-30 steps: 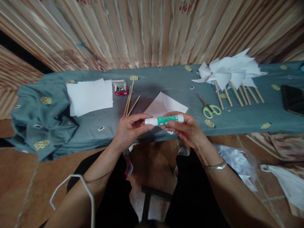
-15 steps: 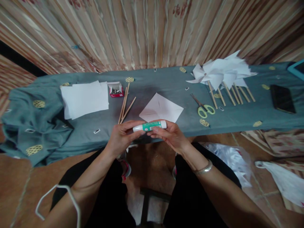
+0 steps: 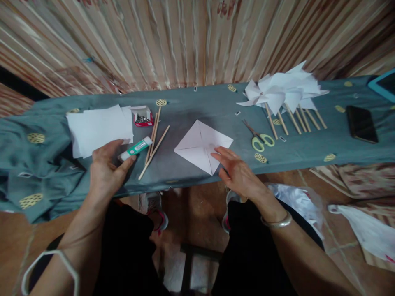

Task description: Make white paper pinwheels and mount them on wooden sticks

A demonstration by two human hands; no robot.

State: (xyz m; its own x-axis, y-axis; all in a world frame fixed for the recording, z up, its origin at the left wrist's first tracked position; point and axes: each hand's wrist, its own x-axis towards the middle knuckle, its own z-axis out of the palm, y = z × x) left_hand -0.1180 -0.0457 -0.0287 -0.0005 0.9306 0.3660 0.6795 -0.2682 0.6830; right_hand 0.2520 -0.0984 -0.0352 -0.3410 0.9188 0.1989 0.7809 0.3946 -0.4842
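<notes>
My left hand (image 3: 108, 168) has a white and green glue stick (image 3: 135, 149) between thumb and fingers, low beside the stack of white paper (image 3: 101, 127). Just right of the glue stick lie several thin wooden sticks (image 3: 155, 151). A square white sheet (image 3: 193, 144) with crease or cut lines running in from its corners rests cornerwise on the cloth. My right hand (image 3: 242, 174) reaches over the sheet's right side, fingers stretched and fingertips at the paper; whether they press on it I cannot tell.
A small red box of metal pins (image 3: 143, 116) stands by the paper stack. Scissors with green handles (image 3: 259, 139) lie right of the sheet. Several paper pinwheels (image 3: 276, 92) on sticks, a dark phone (image 3: 361, 124) and a blue-edged device (image 3: 382, 87) are farther right on the cloth-covered table (image 3: 216, 102).
My left hand has carried the glue stick left and away from my right hand. My right hand has let go of it and moved right, onto the square sheet's side.
</notes>
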